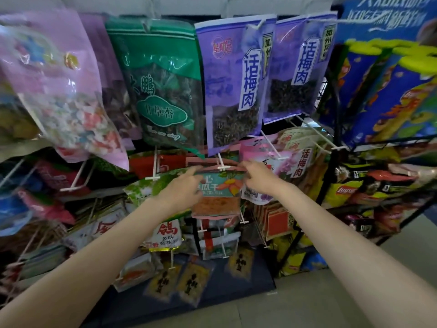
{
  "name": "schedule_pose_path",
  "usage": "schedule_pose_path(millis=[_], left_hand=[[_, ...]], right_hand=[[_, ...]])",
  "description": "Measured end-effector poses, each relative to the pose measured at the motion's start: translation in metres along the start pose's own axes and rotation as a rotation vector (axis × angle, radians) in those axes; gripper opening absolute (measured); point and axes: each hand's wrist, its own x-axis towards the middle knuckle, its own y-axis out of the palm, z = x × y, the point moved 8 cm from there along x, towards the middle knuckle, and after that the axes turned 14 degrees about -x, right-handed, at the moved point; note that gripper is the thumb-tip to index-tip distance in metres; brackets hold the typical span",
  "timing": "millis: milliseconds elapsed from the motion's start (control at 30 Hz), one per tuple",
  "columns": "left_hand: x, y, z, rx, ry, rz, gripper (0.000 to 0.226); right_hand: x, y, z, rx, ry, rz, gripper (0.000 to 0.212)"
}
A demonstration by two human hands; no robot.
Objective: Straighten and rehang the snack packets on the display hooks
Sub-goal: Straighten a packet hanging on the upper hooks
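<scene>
Both forearms are stretched forward from the bottom edge toward the middle of the rack. On the left, the left hand (182, 188) is laid against the upper left corner of the packet (218, 192), a teal and orange one with a clear lower window; its index finger is extended along the top edge, and the other fingers are hidden behind the back of the hand, so a firm pinch cannot be confirmed. The packet is seen hanging upright, long axis vertical, its top seam just beneath the white hook tip (222, 167), which juts out toward the camera between the two hands. To the right, the right hand (257, 178) is placed at the upper right corner, the index finger stretched along the top seam and the remaining fingers curled at the packet's edge; a grip there seems likely but is not plainly shown.

Neither hand is clearly nearer: the packet is bracketed evenly, one corner to each. The hook lies above and slightly behind the fingertips, so the coming move is judged to turn on the seam hole being brought level with that tip and slid back along it. A tilt of the seam would probably make the hole miss.
</scene>
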Motion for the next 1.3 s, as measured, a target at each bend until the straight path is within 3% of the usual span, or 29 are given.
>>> schedule_pose_path(millis=[200,333,433,633,733,833,967,1100,1167,1300], left_hand=[[0.001,-0.002,-0.001,-0.019,0.034,-0.062,0.045],[0.002,-0.001,-0.003,-0.024,0.036,-0.042,0.049],[-0.007,-0.01,-0.011,0.0,0.11,-0.119,0.043],[-0.022,-0.032,-0.043,-0.038,0.383,-0.363,0.025],[-0.015,-0.027,-0.062,-0.058,0.456,-0.376,0.025],[-0.004,-0.014,-0.073,-0.009,0.47,-0.357,0.029],[-0.004,-0.019,-0.074,-0.035,0.489,-0.458,0.03],[-0.014,-0.063,-0.075,-0.002,0.433,-0.725,0.036],[-0.017,-0.086,-0.078,0.035,0.379,-0.827,0.039],[-0.012,-0.095,-0.086,0.148,0.334,-0.802,0.046]], right_hand=[[-0.008,-0.001,0.003,0.105,-0.047,-0.1,0.05],[-0.006,0.0,0.009,0.12,-0.059,-0.076,0.06],[-0.009,-0.004,0.014,0.141,-0.041,-0.095,0.06],[-0.034,-0.051,-0.014,0.248,0.143,-0.492,0.049],[-0.056,-0.074,-0.039,0.314,0.24,-0.67,0.04],[-0.066,-0.091,-0.057,0.223,0.336,-0.739,0.033],[-0.052,-0.108,-0.029,0.213,0.104,-0.822,0.035],[-0.033,-0.145,0.005,0.21,-0.13,-0.906,0.045],[-0.015,-0.159,0.017,0.167,-0.182,-0.862,0.048],[0.007,-0.172,0.025,0.14,-0.161,-0.852,0.048]])
